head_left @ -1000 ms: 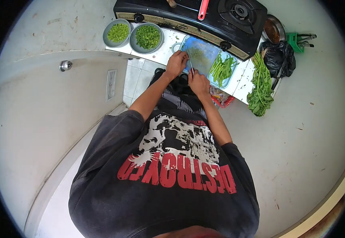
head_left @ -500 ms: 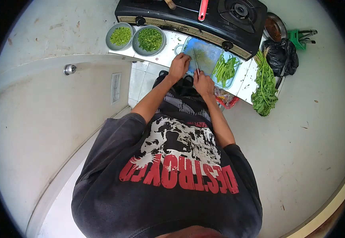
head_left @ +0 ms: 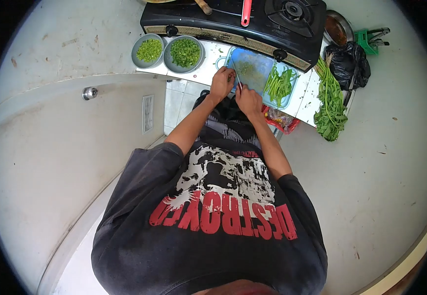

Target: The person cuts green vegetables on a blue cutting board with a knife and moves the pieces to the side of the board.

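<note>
A blue cutting board (head_left: pixel 253 69) lies on the tiled counter in front of a black gas stove (head_left: pixel 233 19). My right hand (head_left: pixel 247 99) grips a knife (head_left: pixel 237 80) whose blade points onto the board's near left edge. My left hand (head_left: pixel 222 81) rests curled at the board's left corner, right beside the blade, and what is under its fingers is hidden. A thin layer of chopped greens covers the board. Whole green beans (head_left: pixel 280 83) lie in a light blue tray just right of the board.
Two grey bowls of chopped greens (head_left: pixel 149 49) (head_left: pixel 184 51) stand left of the board. A bunch of leafy stalks (head_left: pixel 330 103) lies at the counter's right end, beside a black plastic bag (head_left: pixel 351 66). A red-handled utensil (head_left: pixel 245 12) rests on the stove. A door with a knob (head_left: pixel 90 92) is on the left.
Both hands stayed at the board's near left corner with the knife between them, the blade shifting slightly. The view drifted a little.
</note>
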Demonstrator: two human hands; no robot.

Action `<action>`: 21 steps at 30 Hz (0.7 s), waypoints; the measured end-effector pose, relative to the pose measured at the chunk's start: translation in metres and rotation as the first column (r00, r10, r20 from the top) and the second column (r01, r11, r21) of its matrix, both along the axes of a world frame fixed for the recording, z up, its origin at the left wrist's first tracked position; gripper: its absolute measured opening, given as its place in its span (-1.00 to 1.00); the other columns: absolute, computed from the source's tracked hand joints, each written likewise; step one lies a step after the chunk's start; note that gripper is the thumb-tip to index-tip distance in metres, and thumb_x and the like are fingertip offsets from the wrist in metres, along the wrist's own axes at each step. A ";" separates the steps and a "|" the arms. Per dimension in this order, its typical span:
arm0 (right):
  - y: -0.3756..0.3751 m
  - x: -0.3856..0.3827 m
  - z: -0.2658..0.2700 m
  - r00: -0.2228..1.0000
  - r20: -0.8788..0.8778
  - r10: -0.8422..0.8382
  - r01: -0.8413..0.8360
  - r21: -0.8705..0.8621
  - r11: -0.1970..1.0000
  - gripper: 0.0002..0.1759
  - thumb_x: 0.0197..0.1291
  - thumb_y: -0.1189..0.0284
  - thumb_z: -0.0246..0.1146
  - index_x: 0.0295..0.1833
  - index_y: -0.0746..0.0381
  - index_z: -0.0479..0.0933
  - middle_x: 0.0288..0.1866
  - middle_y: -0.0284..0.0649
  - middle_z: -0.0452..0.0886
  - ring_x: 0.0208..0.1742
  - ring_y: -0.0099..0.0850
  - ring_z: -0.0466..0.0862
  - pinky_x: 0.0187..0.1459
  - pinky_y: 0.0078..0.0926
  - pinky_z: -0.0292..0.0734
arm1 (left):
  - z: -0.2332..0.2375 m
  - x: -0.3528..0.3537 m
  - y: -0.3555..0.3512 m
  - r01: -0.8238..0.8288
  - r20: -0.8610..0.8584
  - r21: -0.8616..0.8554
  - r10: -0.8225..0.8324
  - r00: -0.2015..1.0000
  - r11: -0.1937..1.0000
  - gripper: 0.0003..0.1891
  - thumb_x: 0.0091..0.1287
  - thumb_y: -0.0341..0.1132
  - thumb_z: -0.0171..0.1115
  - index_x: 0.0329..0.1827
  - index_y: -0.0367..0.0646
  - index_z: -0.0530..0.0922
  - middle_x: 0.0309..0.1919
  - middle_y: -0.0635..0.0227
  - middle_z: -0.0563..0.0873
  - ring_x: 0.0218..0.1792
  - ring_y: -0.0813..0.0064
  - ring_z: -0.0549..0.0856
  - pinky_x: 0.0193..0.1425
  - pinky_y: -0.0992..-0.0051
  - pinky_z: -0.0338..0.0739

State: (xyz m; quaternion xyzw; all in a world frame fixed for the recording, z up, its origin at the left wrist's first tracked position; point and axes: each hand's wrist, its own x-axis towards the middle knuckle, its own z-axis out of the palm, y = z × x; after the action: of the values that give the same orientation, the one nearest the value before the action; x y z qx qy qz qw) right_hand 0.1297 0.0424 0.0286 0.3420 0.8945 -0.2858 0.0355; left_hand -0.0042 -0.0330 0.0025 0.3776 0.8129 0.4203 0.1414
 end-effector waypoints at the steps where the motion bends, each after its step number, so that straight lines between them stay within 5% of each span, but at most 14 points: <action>1: 0.000 0.000 -0.002 1.000 -0.008 0.003 -0.003 0.011 1.000 -0.55 0.48 0.11 0.10 -0.16 0.32 0.61 -0.42 0.23 0.70 -0.31 0.18 0.75 -0.21 0.12 0.66 | -0.003 0.001 0.000 -0.010 0.019 0.017 0.009 1.000 1.000 -0.87 0.23 -0.57 0.31 -0.17 -0.30 0.70 -0.29 0.11 0.69 -0.29 0.17 0.77 -0.11 0.29 0.67; 21: -0.003 0.002 -0.010 0.997 -0.073 -0.015 0.016 0.010 1.000 -0.55 0.46 0.13 0.13 -0.20 0.33 0.64 -0.48 0.21 0.68 -0.40 0.18 0.74 -0.28 0.11 0.66 | 0.001 0.001 0.000 -0.024 0.058 0.028 0.022 0.998 0.999 -0.87 0.20 -0.61 0.31 -0.20 -0.32 0.70 -0.30 0.05 0.66 -0.30 0.10 0.74 -0.16 0.27 0.64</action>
State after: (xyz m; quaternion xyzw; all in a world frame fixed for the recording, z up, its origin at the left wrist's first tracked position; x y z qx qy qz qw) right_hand 0.1319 0.0395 0.0189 0.3384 0.8941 -0.2935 -0.0013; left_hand -0.0028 -0.0329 0.0040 0.3579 0.8066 0.4444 0.1544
